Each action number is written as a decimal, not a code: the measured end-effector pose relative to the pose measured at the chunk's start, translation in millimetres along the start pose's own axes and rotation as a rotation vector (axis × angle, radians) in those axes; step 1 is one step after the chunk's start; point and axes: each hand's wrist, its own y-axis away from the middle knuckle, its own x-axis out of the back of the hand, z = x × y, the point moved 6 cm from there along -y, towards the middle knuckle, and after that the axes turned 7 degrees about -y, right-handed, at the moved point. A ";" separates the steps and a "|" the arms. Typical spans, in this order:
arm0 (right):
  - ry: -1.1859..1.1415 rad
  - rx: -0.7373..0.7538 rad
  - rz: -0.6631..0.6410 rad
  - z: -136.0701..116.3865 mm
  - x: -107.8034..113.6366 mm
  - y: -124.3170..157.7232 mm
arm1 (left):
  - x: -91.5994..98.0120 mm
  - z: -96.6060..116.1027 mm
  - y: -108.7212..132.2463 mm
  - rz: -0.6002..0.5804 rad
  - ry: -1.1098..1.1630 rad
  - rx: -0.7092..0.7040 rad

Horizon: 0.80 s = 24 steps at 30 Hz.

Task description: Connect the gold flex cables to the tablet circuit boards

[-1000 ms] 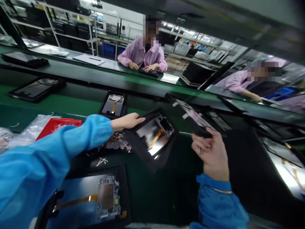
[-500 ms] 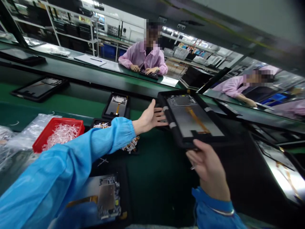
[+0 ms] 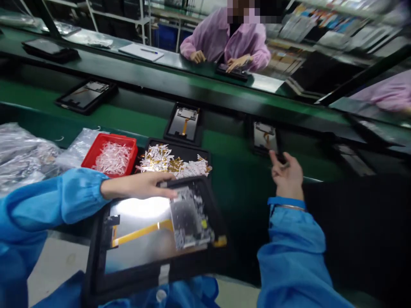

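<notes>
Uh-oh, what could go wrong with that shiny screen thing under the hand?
The left hand lies near the top edge of the black frame, so the screen panel might slip and fall. The fingertips are very close to the bare circuit board and could smudge or damage it. The orange ribbon cable lies uncovered, so it might get snagged or creased.

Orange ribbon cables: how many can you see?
3: a cable on the panel under the left hand, a cable ahead on the green belt, a cable beyond the right hand. Others may be hidden.
</notes>
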 end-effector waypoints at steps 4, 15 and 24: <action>0.022 -0.154 -0.108 13.4 -39.7 15.3 | -33.8 -12.6 4.5 0.004 -0.309 -0.126; 0.457 -0.097 -0.680 24.6 -219.0 119.9 | -23.2 -13.3 29.1 0.343 -0.722 -0.391; 0.586 -0.126 -0.697 34.3 -216.4 125.9 | -0.7 -2.2 -3.9 0.427 -0.657 -0.500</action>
